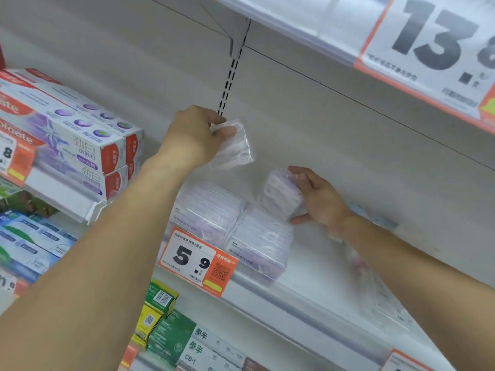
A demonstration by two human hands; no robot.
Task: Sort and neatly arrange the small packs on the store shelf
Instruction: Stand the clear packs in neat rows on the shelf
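Two rows of small clear packs with white and lilac contents stand on the white shelf [316, 279]: a left row [207, 210] and a right row [261, 241], both running back from the shelf's front lip. My left hand [192, 137] holds one clear pack [235, 147] in the air above the left row, near the back wall. My right hand [318, 198] grips a small bunch of packs [280, 195] at the rear of the right row, tilted against the wall. More packs [375, 285] lie blurred under my right forearm.
Toothpaste boxes [80, 140] are stacked on the shelf to the left. A 5.9 price tag [197, 259] hangs on the shelf lip. Green and yellow boxes [166, 319] fill the shelf below. The upper shelf edge carries a large price sign [434, 49].
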